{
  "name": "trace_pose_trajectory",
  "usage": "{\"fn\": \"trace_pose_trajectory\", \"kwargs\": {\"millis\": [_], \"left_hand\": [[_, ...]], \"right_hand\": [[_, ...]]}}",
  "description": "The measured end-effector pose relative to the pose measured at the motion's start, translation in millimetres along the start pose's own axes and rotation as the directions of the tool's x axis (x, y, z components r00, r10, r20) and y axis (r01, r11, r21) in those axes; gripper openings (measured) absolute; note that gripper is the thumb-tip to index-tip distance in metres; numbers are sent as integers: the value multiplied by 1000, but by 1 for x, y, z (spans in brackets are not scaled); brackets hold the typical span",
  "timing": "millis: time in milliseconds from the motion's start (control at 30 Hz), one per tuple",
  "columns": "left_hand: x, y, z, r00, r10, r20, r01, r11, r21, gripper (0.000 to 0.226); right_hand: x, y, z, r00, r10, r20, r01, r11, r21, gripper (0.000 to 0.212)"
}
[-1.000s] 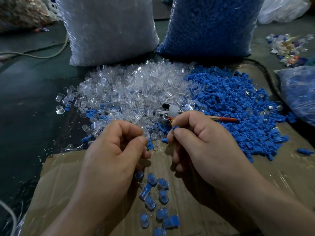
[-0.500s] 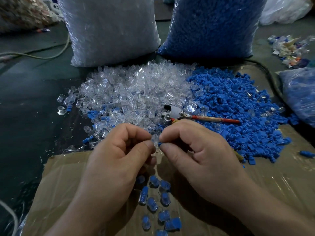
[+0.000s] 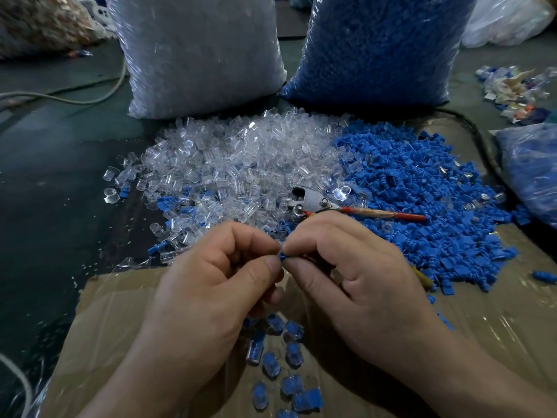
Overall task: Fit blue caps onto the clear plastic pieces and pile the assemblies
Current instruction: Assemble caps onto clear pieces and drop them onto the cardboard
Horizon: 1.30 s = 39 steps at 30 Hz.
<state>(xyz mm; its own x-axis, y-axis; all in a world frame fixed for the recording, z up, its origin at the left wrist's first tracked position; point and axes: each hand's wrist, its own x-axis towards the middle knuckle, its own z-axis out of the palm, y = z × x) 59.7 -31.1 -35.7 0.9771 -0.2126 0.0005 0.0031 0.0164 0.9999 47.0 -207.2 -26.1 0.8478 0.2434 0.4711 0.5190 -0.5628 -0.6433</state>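
Blue cap [image 3: 281, 255] pinched between my left grip [image 3: 211, 291] and right grip [image 3: 361, 282], mid-fit; clear piece hidden. Next, I judge: press home, drop onto near assemblies [image 3: 271, 363].

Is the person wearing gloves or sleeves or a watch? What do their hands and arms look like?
No gloves: the left hand and the right hand are both bare. The forearms are bare too, right down to the picture's edge, so no sleeves show. No rings on the fingers, and no watch or bracelet in sight.

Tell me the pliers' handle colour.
The pliers' handle is red, clearest in the head view.
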Motion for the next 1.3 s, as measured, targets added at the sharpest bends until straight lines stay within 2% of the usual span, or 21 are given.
{"fn": "trace_pose_trajectory", "kwargs": {"millis": [100, 200, 300, 367, 433, 500, 533, 667, 900, 1100, 1200, 1300], "left_hand": [[0, 2, -1, 999, -26, 30, 27, 999, -47, 11], [1, 1, 1, 1000, -7, 6, 7, 999, 34, 26], [2, -1, 4, 995, 4, -103, -3, 1000, 5, 27], [2, -2, 2, 992, 19, -127, -14, 999, 43, 19], [0, -4, -2, 991, 39, -125, -23, 992, 127, 24], [-1, -4, -4, 992, 50, -112, -29, 983, 184, 22], [-1, -3, -5, 993, 51, -105, -30, 980, 196, 22], [-1, -5, -8, 992, 56, -113, -31, 977, 212, 22], [1, -3, -8, 993, 46, -108, -27, 985, 168, 25], [3, 0, -5, 990, 34, -136, -28, 999, 44, 14], [4, -1, -5, 988, 36, -151, -35, 999, 7, 25], [3, -2, -5, 985, 22, -173, -32, 998, -54, 30]], "right_hand": [[-1, 0, -1, 1000, 4, 12, -3, 999, -37, 14], [0, -1, -4, 998, 12, 67, -4, 993, -117, 19], [2, 1, -10, 989, 100, 108, -59, 940, -336, 37], [5, 7, -21, 962, 266, 59, -199, 834, -515, 58], [10, 17, -37, 896, 443, 37, -308, 679, -666, 74], [12, 25, -50, 830, 557, 44, -329, 551, -767, 83], [12, 26, -55, 807, 587, 62, -321, 525, -788, 85], [11, 26, -55, 791, 590, 165, -237, 543, -806, 87], [16, 32, -53, 825, 525, 209, -177, 592, -787, 80], [18, 37, -47, 891, 441, 109, -233, 651, -722, 61], [15, 30, -48, 940, 342, 5, -270, 750, -604, 52], [12, 20, -48, 965, 253, -67, -251, 823, -509, 54]]}}
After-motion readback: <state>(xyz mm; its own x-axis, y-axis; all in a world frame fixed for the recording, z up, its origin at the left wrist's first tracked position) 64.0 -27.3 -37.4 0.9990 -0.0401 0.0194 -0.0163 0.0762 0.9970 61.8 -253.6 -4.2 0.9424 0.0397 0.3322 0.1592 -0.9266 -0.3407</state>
